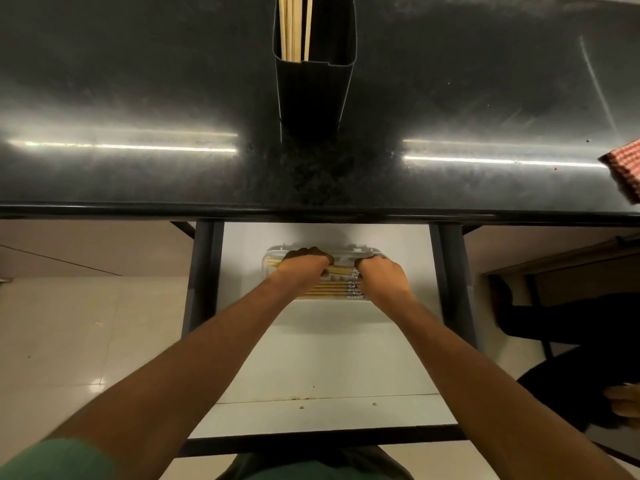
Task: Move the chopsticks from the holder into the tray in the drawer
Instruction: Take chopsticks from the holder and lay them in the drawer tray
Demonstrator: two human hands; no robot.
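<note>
A tall black holder (314, 88) stands on the dark countertop (138, 81) with several pale chopsticks (294, 26) upright in it. Below, the white drawer (325, 358) is pulled out. A clear tray (273, 252) lies at its far end with several chopsticks (337, 287) lying across it. My left hand (304, 268) and my right hand (379, 277) both rest over the tray, fingers curled around chopsticks there. The hands hide most of the tray.
A red checked cloth (623, 173) lies at the counter's right edge. Dark metal drawer rails (201, 278) run along both sides. Another person's dark clothing and hand (623, 403) show at lower right. Pale floor tiles lie to the left.
</note>
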